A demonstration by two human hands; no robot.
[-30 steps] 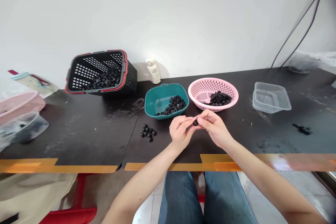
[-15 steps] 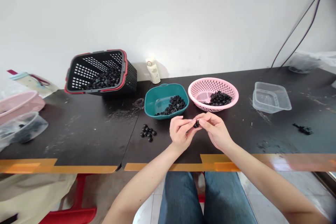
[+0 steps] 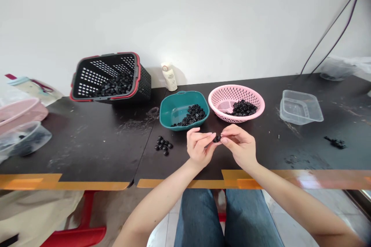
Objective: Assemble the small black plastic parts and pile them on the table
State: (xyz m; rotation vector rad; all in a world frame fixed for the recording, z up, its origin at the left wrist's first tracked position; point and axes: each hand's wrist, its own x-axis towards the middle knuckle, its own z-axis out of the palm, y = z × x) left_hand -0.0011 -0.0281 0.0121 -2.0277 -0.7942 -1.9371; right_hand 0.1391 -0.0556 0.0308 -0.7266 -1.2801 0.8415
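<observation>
Between my two hands is a small round black part (image 3: 216,139), held above the table in front of the baskets. My left hand (image 3: 199,146) pinches it from the left, fingers closed. From the right, the fingertips of my right hand (image 3: 239,144) close on its edge; the fingers partly cover it. A teal basin (image 3: 171,104) behind my left hand holds a heap of small black pieces (image 3: 194,115). Behind my right hand stands a pink perforated basket (image 3: 217,102) with more black pieces (image 3: 243,108). Several round black parts (image 3: 164,145) lie loose left of my left hand.
A dark basket (image 3: 143,81) with red trim, tilted and holding black parts, stands back left. Beside it is a white bottle (image 3: 169,77). A clear tub (image 3: 301,108) and a black clump (image 3: 335,142) lie right. Orange tape (image 3: 179,184) lines the table's front edge.
My right hand's fingers have drawn slightly right, away from the left fingers, so more of the black part shows. The left hand has barely moved.
</observation>
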